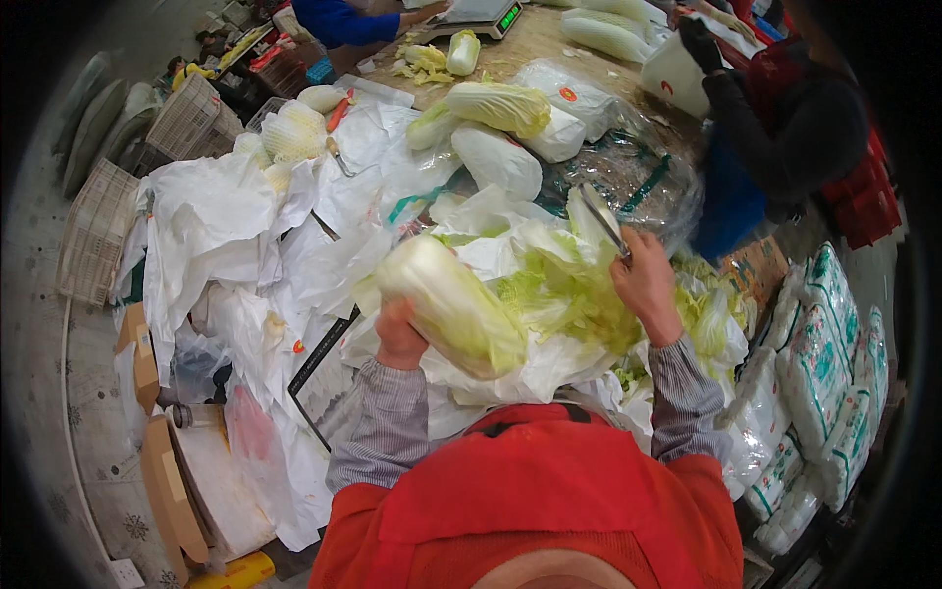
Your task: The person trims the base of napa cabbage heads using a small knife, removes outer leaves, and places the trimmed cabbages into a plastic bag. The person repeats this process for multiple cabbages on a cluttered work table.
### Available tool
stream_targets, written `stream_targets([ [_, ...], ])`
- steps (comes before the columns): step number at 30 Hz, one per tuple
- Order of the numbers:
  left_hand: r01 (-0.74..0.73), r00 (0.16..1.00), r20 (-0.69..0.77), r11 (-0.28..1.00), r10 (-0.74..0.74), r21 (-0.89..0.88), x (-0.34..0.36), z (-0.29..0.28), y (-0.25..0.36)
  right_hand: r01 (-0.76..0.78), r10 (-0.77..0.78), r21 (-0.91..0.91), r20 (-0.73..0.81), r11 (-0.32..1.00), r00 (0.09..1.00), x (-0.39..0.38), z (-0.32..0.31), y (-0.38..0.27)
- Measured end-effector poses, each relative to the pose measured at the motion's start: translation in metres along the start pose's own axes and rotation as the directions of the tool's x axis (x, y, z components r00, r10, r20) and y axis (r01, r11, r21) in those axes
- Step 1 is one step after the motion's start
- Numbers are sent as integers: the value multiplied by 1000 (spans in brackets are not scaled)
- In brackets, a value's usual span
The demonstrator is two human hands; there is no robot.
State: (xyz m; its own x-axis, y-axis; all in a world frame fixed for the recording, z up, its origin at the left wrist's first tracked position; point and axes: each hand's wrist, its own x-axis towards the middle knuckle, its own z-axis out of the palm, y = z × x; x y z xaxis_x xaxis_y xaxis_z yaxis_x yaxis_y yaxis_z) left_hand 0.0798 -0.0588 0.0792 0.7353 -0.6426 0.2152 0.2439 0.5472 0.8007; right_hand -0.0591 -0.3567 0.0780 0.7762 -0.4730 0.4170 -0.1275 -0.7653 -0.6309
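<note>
My left hand [399, 336] grips the stem end of a long pale green napa cabbage [453, 304], held tilted over a heap of white plastic bags. My right hand [648, 285] is closed around the handle of a knife [601, 218], its blade pointing up and to the left above a pile of loose green cabbage leaves [574, 294]. My striped sleeves and red vest fill the lower middle of the view.
More cabbages [498, 106] lie on the wooden table [530, 39] with a scale [478, 17] at the far end. A person in dark sleeves [785, 128] stands on the right, another in blue [343, 20] at the back. Packed bags [819, 373] are stacked right; wicker baskets [93, 231] stand left.
</note>
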Motion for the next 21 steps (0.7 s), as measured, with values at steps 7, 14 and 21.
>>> stream_targets([
  [7,-68,992,-115,976,45,-205,18,22,-6,-152,-167,672,385,724,908,-24,18,-38],
  [14,57,995,91,993,-47,-108,11,12,-19,-327,-67,644,508,691,859,-22,26,-53],
  [21,37,999,-17,968,-34,248,7,28,-34,155,-295,598,142,786,945,-6,26,-80],
])
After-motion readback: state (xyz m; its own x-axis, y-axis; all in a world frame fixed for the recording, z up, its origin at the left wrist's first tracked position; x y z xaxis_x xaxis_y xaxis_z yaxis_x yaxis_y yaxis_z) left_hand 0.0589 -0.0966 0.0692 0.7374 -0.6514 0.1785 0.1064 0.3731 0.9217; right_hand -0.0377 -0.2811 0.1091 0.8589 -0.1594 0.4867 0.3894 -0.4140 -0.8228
